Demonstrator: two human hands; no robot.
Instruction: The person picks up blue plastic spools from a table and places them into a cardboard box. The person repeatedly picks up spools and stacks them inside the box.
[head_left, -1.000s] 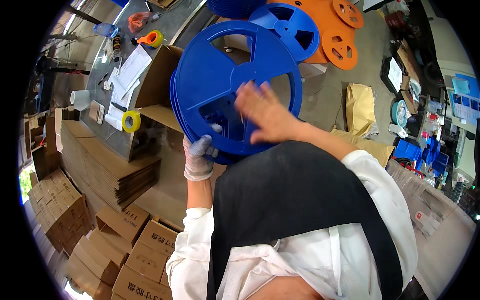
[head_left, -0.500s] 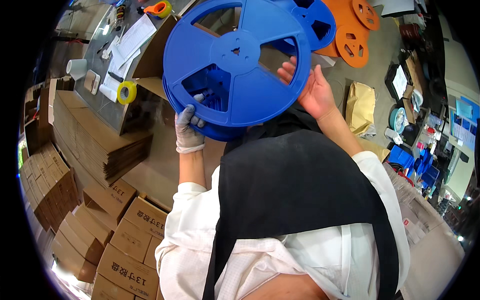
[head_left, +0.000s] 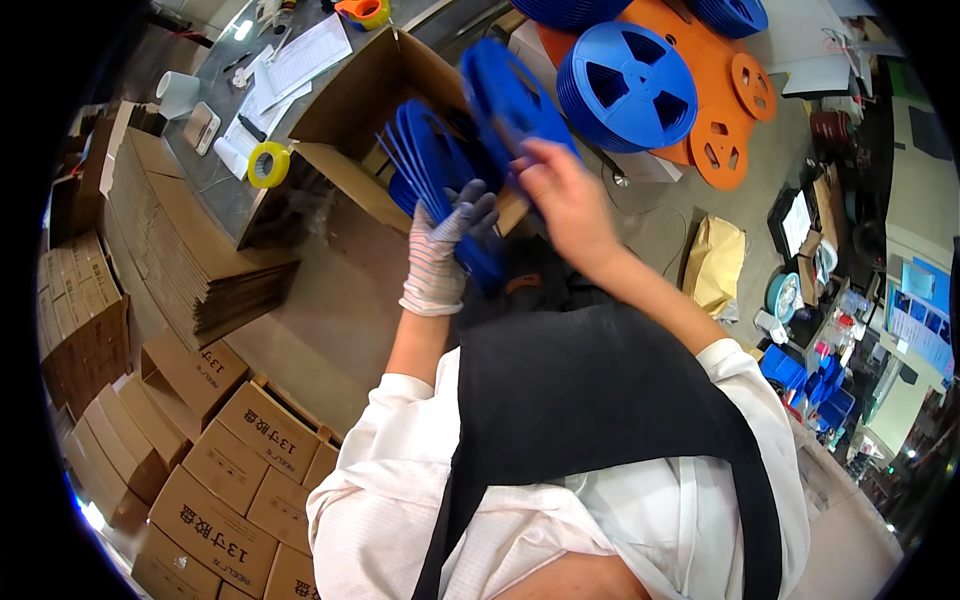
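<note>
In a grey knit glove, my left hand [head_left: 452, 240] holds the near edge of several blue plastic reels [head_left: 420, 150] standing tilted on edge. They are fanned slightly apart, in front of an open cardboard box [head_left: 350, 125]. My bare right hand [head_left: 565, 195], blurred by motion, is closed on the near rim of another blue reel [head_left: 500, 90]. That reel is tilted and stands apart from the left-hand group at its top. Where the lower edges of the reels rest is hidden behind my hands and black apron.
A stack of blue reels [head_left: 628, 85] stands at the far right, beside orange perforated discs [head_left: 718, 155]. Yellow tape [head_left: 268, 165] and papers [head_left: 300, 65] lie on the left table. Flattened cardboard [head_left: 200, 220] and packed cartons [head_left: 215, 530] fill the left side. A brown paper bag [head_left: 715, 265] lies right.
The reels have gone from facing me to standing on edge. My right hand has come inward and taken hold of one reel's rim. The open box and reel stack show more fully.
</note>
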